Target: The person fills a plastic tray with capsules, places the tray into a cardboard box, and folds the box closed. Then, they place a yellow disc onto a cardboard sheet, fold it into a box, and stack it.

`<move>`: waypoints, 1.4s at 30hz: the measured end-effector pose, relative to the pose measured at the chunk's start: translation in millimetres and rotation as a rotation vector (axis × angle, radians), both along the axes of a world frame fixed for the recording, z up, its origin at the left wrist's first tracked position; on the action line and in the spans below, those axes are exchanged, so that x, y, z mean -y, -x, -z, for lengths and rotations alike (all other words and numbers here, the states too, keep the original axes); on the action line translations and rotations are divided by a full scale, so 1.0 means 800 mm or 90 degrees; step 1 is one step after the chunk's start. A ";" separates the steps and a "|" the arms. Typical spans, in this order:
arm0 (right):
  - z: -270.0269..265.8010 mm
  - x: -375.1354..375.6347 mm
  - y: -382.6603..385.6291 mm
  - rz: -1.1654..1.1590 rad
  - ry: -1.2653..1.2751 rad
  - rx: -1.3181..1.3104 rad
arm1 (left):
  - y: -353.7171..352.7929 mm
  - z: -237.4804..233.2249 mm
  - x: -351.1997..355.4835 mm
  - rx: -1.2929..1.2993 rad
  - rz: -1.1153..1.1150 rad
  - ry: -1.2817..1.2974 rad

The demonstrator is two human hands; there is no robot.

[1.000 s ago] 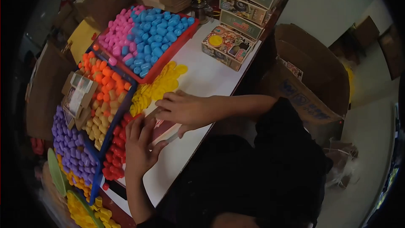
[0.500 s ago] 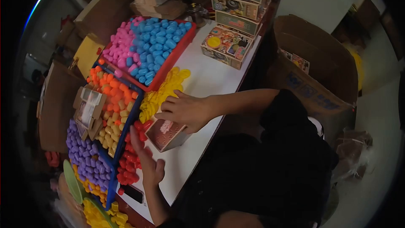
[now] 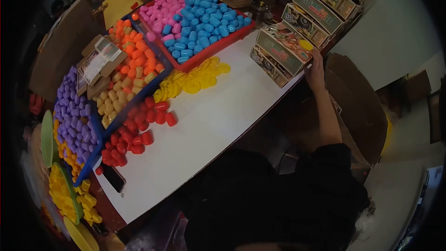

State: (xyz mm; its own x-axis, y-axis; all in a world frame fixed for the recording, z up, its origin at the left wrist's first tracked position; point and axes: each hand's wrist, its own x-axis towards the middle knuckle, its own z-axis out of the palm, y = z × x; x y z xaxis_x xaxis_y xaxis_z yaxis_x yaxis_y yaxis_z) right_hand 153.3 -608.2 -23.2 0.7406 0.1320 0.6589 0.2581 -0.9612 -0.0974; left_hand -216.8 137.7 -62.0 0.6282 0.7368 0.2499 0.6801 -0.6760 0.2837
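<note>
My right hand (image 3: 317,67) reaches out to the far right edge of the white table (image 3: 209,121). It rests against the end of a printed cardboard display box (image 3: 281,49) that lies there, and its fingers are seen from behind. No other hand of mine shows in this view. Loose red capsules (image 3: 139,132) and a fan of yellow discs (image 3: 197,80) lie on the table to the left of the box.
A red tray (image 3: 218,48) holds pink and blue capsules. A blue tray (image 3: 139,100) holds orange and tan ones, with purple capsules (image 3: 74,111) beside it. A phone (image 3: 113,176) lies near the table corner. Printed boxes (image 3: 325,0) are stacked at the back, above an open carton (image 3: 357,107) on the floor.
Both hands have left the small box at the red capsules. The right hand has swung out to the display box at the table's edge, the left has gone from view, and the view has tilted.
</note>
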 end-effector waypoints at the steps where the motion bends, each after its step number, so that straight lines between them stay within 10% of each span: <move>1: 0.007 0.001 0.003 0.087 0.020 -0.018 | 0.015 0.006 0.002 -0.036 -0.014 0.011; 9: -0.061 -0.138 0.029 0.129 -0.120 0.260 | 0.079 0.010 0.007 -0.326 -0.066 0.067; 15: -0.051 -0.274 0.018 -0.306 -0.115 0.173 | 0.185 -0.020 0.046 -0.558 -0.185 0.124; 17: -0.043 -0.298 0.019 -0.340 -0.133 0.145 | 0.202 -0.005 0.078 -0.283 -0.095 -0.196; 25: -0.033 -0.365 0.054 -0.456 -0.186 0.106 | 0.147 -0.124 0.081 0.023 -0.232 -0.535; 27: -0.035 -0.389 0.071 -0.498 -0.210 0.046 | 0.116 -0.127 0.089 0.603 -0.291 -0.091; 30: -0.037 -0.428 0.096 -0.607 -0.216 -0.034 | 0.078 -0.094 0.102 0.686 -0.184 0.058; 34: -0.042 -0.476 0.138 -0.797 -0.207 -0.263 | 0.014 -0.031 0.138 0.971 -0.007 0.658; 38: -0.033 -0.524 0.167 -0.935 -0.020 -0.327 | -0.047 0.010 0.189 0.723 0.028 1.222; 42: 0.043 -0.512 0.165 -0.931 0.157 -0.338 | -0.094 -0.017 0.102 0.301 0.038 0.753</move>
State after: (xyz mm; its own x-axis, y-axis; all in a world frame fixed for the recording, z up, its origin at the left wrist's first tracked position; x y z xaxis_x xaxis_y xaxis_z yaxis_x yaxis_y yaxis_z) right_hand 21.2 -198.5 -57.5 0.0118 0.9729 0.2311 0.9300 0.0743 -0.3600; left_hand -141.5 55.9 -48.3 0.6977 0.6360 -0.3298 0.3257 0.1285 0.9367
